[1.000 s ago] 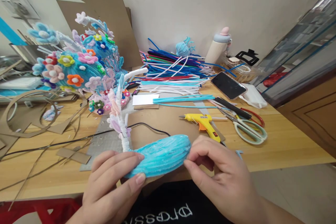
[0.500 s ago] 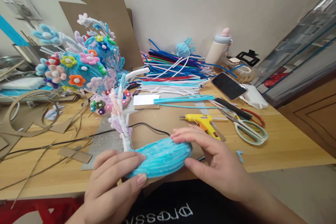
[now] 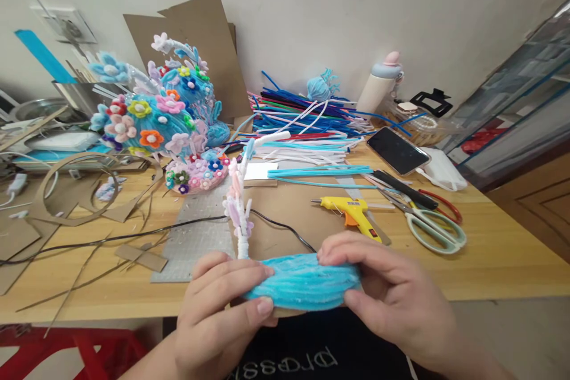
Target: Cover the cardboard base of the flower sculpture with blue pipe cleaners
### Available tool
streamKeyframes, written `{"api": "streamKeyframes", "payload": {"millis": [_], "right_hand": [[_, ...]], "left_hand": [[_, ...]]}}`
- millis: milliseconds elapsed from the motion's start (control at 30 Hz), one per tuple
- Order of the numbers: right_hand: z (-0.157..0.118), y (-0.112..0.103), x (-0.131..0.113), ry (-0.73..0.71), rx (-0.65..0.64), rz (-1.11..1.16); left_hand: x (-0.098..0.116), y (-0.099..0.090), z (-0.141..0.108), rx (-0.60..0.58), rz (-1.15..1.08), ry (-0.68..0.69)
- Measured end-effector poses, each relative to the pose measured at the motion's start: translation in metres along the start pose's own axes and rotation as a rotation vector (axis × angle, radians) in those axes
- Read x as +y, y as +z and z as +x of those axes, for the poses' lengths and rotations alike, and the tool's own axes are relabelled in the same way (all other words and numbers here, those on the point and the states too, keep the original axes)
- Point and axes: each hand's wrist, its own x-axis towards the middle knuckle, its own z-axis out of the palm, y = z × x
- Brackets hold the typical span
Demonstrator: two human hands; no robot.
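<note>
Between my two hands, above the front edge of the table, is a rounded piece covered in blue pipe cleaners (image 3: 303, 282), with cardboard showing along its underside. My left hand (image 3: 227, 303) grips its left end, thumb in front and fingers over the top. My right hand (image 3: 383, 291) holds the right end between thumb and fingers. From the left end rises a white-wrapped stem (image 3: 241, 219) with pink and lilac petals and a bent white tip. Behind my right hand lies a yellow glue gun (image 3: 351, 214) on cardboard.
Green-handled scissors (image 3: 439, 231) and a phone (image 3: 398, 149) lie at the right. A pile of pipe cleaners (image 3: 307, 113) is at the back, near a bottle (image 3: 378, 86). Flower-covered blue pieces (image 3: 151, 122) stand at the left, by cardboard rings (image 3: 44, 202). A black cord (image 3: 178, 224) crosses the table.
The view has shifted, so the table's things sit further right or lower. Both hands still hold the blue piece; my right fingers are now more bent over its end.
</note>
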Motion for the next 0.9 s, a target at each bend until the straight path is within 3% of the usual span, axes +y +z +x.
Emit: {"api": "streamKeyframes", "payload": {"millis": [233, 700, 767, 867, 900], "right_hand": [[0.002, 0.001, -0.009, 0.018, 0.065, -0.101], [0.018, 0.012, -0.016, 0.053, 0.055, -0.173], [0.022, 0.013, -0.018, 0.043, 0.063, -0.186], [0.025, 0.016, -0.020, 0.040, 0.080, -0.189], [0.025, 0.017, -0.021, 0.042, 0.081, -0.189]], "left_hand": [[-0.004, 0.003, 0.002, 0.006, 0.014, 0.046], [-0.002, -0.015, 0.004, -0.101, 0.203, 0.069], [0.001, -0.017, 0.007, -0.079, 0.133, -0.018], [0.008, -0.019, 0.020, 0.001, -0.143, -0.289], [0.010, -0.019, 0.027, -0.028, -0.207, -0.369]]}}
